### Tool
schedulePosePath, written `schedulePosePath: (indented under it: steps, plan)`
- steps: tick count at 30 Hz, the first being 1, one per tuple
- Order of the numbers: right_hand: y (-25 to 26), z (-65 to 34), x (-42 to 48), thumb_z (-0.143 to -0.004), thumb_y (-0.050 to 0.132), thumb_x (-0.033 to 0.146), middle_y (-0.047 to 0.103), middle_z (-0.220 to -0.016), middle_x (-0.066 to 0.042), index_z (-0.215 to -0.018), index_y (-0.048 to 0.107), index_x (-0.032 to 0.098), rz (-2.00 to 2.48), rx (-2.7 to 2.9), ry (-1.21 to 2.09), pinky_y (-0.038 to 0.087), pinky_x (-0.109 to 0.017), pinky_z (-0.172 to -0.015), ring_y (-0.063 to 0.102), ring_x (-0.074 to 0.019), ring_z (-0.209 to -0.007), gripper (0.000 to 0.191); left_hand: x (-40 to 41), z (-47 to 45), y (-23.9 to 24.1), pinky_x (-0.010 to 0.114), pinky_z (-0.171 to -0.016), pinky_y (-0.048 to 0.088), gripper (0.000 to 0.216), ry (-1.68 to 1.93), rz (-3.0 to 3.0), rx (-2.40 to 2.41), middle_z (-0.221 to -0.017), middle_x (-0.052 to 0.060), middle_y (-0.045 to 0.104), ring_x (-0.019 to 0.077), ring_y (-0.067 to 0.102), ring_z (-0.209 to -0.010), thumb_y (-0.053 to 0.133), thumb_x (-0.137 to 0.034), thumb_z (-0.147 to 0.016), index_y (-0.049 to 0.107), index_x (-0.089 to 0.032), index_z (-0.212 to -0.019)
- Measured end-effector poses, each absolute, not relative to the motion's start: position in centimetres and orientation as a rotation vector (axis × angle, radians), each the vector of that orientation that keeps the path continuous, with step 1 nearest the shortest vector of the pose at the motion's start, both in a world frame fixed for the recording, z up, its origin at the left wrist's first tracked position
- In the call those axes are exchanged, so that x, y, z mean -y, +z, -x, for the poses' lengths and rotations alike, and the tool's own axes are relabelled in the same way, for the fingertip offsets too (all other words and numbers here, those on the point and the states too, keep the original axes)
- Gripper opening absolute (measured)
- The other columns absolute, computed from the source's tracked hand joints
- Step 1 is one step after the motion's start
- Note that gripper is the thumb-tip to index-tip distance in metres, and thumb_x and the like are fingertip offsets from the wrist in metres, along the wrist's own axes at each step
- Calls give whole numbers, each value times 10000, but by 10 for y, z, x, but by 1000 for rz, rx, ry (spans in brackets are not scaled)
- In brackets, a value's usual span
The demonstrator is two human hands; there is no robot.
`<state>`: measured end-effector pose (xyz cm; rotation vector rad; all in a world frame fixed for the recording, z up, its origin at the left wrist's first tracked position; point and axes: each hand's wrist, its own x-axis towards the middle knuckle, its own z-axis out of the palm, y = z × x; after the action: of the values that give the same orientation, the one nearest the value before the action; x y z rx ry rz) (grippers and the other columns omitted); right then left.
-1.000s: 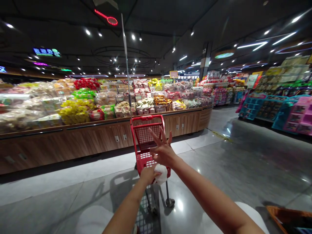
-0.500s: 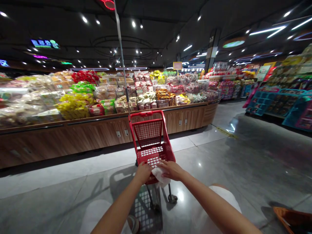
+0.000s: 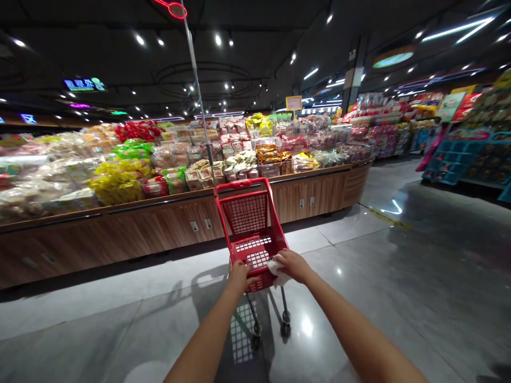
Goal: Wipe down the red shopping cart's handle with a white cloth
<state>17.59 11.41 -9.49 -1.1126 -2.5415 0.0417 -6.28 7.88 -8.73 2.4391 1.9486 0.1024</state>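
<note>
A small red shopping cart with a mesh basket stands in front of me, a tall thin pole rising at its far left corner. My left hand grips the near left part of the basket rim, its fingers curled over the edge. At the near right corner my right hand presses a white cloth or tissue against the rim, fingers bent around it. Part of the cloth hangs down outside the basket. The basket's mesh floor shows nothing lying on it.
Behind the cart runs a long wooden display counter heaped with packaged snacks. Blue shelving with goods stands at the right. Grey tiled floor extends around the cart.
My right hand has slid with the white cloth rightward along the near rim to the corner. My left hand stays on the left rim. The view has shifted slightly.
</note>
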Motion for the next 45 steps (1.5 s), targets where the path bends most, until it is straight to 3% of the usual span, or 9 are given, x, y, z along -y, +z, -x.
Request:
schedulePosePath:
  steps: [3,9,12,16,20,28,35,40,45]
  plan:
    - [-100,-175,-128,-839,636,291,622,-979,-58,-1053,615,207,1190,2472,-2,337,-390,-1026,575,-210,-987,231,-96,59,-89,559,-1134,121,239,124,-2415,-1939,-1007,69,688,291,479,-1162,613,-347,-764,688,-210,-945]
    - [-104,-112,-126,-852,609,332,612,-1078,-91,-1169,569,236,1184,2553,60,448,-341,-826,590,-237,-949,333,-109,45,-89,547,-1141,94,241,87,-2354,-2030,-1018,70,693,289,505,-1124,592,-254,-755,687,-216,-973]
    - [-104,-99,-123,-856,595,339,618,-1078,-85,-1136,580,234,1195,2558,76,449,-341,-839,596,-228,-931,299,-107,44,-85,542,-1136,103,268,62,-2323,-2056,-1006,92,688,298,505,-1128,611,-263,-744,683,-197,-993]
    - [-100,-137,-128,-851,608,340,637,-1033,-41,-1055,608,264,1132,2568,35,288,-434,-1062,578,-210,-997,217,-100,50,-80,508,-1119,169,249,55,-2343,-1999,-992,89,681,288,506,-1115,636,-286,-739,688,-181,-959]
    - [-99,-186,-131,-843,597,234,604,-1123,-32,-1036,603,263,1159,2452,-4,163,-474,-1119,496,-212,-1154,196,-95,46,-80,523,-1119,144,233,71,-2359,-1998,-1029,69,678,278,498,-1112,644,-314,-747,682,-207,-951]
    - [-118,-121,-112,-845,601,278,607,-1018,-100,-1058,613,186,1165,2439,-5,372,-383,-971,544,-229,-986,233,-89,35,-83,530,-1134,80,257,74,-2390,-1993,-1026,97,687,284,521,-1103,613,-234,-764,678,-172,-1005]
    - [-106,-141,-110,-862,594,299,631,-992,-36,-1015,627,274,1134,2478,-45,213,-453,-1111,557,-204,-1028,159,-86,40,-84,539,-1137,73,226,113,-2403,-1963,-1004,64,691,272,517,-1075,631,-299,-758,694,-218,-959]
    - [-107,-196,-123,-842,603,224,562,-1216,-71,-1105,608,254,1241,2341,19,285,-455,-1080,460,-239,-1216,265,-91,34,-84,538,-1135,67,266,90,-2435,-1956,-1007,56,687,266,500,-1069,649,-350,-749,689,-221,-979]
    - [-123,-148,-116,-851,605,227,605,-1116,-93,-1092,604,210,1119,2333,-11,338,-436,-1042,549,-218,-1064,242,-93,28,-86,548,-1128,54,297,62,-2403,-2004,-1031,79,684,278,512,-1073,643,-317,-757,681,-201,-1028]
